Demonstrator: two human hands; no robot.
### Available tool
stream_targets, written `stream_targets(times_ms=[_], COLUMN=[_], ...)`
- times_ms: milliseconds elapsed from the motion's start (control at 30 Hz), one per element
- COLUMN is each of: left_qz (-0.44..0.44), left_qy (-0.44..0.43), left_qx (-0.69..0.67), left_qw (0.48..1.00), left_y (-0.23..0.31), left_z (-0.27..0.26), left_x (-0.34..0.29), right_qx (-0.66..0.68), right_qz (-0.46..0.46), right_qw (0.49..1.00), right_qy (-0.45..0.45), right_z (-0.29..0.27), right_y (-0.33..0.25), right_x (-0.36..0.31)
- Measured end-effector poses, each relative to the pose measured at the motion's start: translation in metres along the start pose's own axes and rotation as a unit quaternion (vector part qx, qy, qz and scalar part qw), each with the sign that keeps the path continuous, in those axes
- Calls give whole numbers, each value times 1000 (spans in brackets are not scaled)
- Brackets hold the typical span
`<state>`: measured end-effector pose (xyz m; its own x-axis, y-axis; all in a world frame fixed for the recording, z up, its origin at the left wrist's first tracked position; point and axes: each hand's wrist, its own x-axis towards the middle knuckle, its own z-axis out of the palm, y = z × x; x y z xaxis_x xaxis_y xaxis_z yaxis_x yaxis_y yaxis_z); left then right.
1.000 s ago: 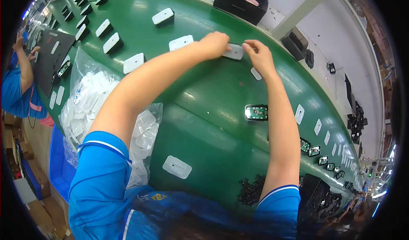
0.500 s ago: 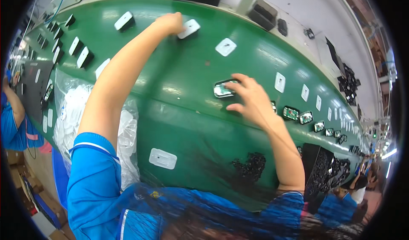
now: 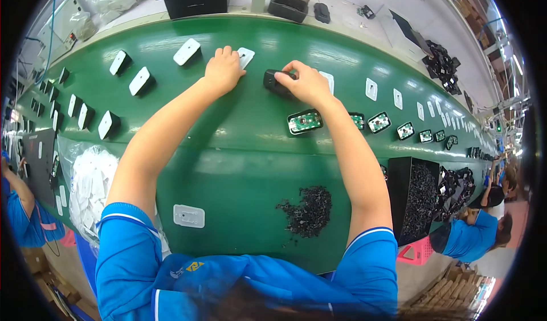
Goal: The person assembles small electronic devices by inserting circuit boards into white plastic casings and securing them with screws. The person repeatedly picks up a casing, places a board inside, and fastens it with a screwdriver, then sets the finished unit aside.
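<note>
My left hand [image 3: 224, 70] is at the far side of the green belt, its fingers closed at the left edge of a flat white cover [image 3: 246, 56]. Part of that cover is hidden by the hand. To its right my right hand [image 3: 305, 83] grips a black plastic housing [image 3: 277, 82] between thumb and fingers, the dark shell facing up. Nearer me lies an open housing [image 3: 305, 122] with a green circuit board showing. Another white cover [image 3: 326, 83] sits partly behind my right hand. Several black housings with white covers on, one [image 3: 187, 52] beside my left hand, stand to the left.
Open circuit-board housings [image 3: 379, 123] and white covers [image 3: 397, 98] run off in rows to the right. A heap of small black parts [image 3: 308, 211], a black box [image 3: 399, 201] and a bag of white covers [image 3: 94, 181] lie nearer me. Co-workers [image 3: 476, 234] sit along the belt.
My left hand has gone from a white-covered housing to the flat white cover. My right hand has lifted a circuit-board housing and turned it shell up. The view has shifted.
</note>
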<state>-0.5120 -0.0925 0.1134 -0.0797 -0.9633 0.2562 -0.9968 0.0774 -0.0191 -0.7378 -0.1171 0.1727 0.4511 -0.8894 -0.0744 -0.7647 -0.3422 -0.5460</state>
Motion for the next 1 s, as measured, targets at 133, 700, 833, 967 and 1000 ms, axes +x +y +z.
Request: stream_targets(times_ms=[133, 700, 833, 967, 1000], left_qz=[113, 32, 115, 90, 96], left_qy=[24, 7, -1, 36, 42], left_qx=[-78, -130, -191, -275, -288], left_qw=[990, 991, 975, 956, 952], left_y=[-1, 37, 8, -15, -16], left_z=[-6, -13, -10, -5, -7], left_x=[-15, -17, -25, -36, -37], right_qx=[-80, 24, 78, 98, 101], right_qz=[-127, -151, -172, -199, -200], right_qw=[985, 977, 975, 972, 972], right_qy=[90, 150, 116, 75, 65], right_z=[12, -6, 1, 14, 17], right_y=[28, 12, 10, 1, -2], right_x=[-1, 11, 8, 13, 13])
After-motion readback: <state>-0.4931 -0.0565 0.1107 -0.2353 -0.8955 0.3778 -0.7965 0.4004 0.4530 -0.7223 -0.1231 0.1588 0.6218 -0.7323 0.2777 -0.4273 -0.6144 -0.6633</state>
